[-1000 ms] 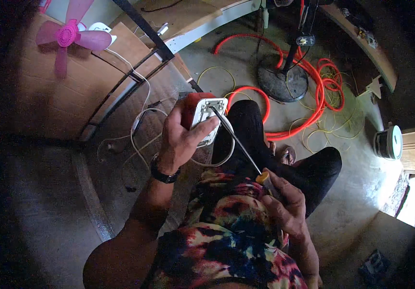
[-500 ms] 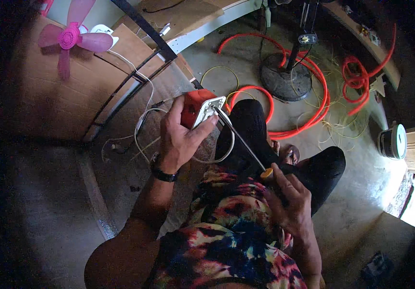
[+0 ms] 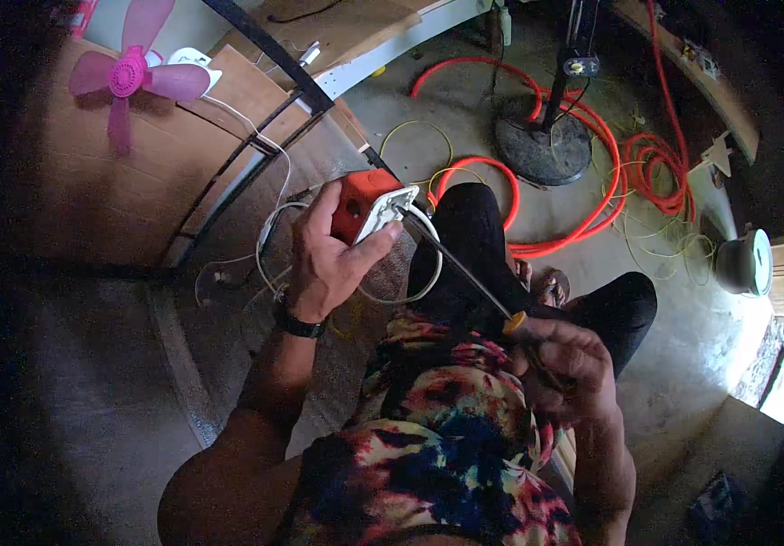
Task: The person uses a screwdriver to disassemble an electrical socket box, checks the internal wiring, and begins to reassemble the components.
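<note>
An orange box (image 3: 369, 185) fronted by a white plate (image 3: 383, 217) was held above the lap, in front of the torso, in the left hand (image 3: 330, 250). The box was gripped from its left side, with the thumb pressed along the plate and the fingers wrapped behind. A screwdriver (image 3: 474, 284) was clasped by its handle in the right hand (image 3: 569, 364), and its long shaft was slanted up toward the plate. Whether a screw was met by the tip could not be told for certain, as that spot was small and dim. A white cable (image 3: 435, 284) was looped beside the plate and down across the dark trousers (image 3: 469, 223). On the floor, beyond the knees, an orange hose (image 3: 660, 168) was coiled near a round black base (image 3: 542, 150). A pink fan (image 3: 125, 77) was seen at upper left.
</note>
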A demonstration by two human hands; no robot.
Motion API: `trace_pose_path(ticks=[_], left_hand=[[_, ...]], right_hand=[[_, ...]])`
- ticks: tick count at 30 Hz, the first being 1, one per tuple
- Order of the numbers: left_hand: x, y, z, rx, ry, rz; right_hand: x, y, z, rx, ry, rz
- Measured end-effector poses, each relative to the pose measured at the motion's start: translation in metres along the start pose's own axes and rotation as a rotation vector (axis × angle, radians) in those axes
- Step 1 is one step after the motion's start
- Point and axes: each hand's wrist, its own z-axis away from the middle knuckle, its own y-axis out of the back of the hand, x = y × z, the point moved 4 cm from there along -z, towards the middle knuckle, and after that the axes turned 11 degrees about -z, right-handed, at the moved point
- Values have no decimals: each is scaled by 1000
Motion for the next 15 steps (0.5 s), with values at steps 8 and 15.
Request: trace_pose_path(ticks=[8,15], left_hand=[[-2,5,-2,27,16,11],[3,3,1,66,35,-155]], right_hand=[[-31,-37,0,-34,1045,1577],[-30,-11,-11,-129,684,1264]])
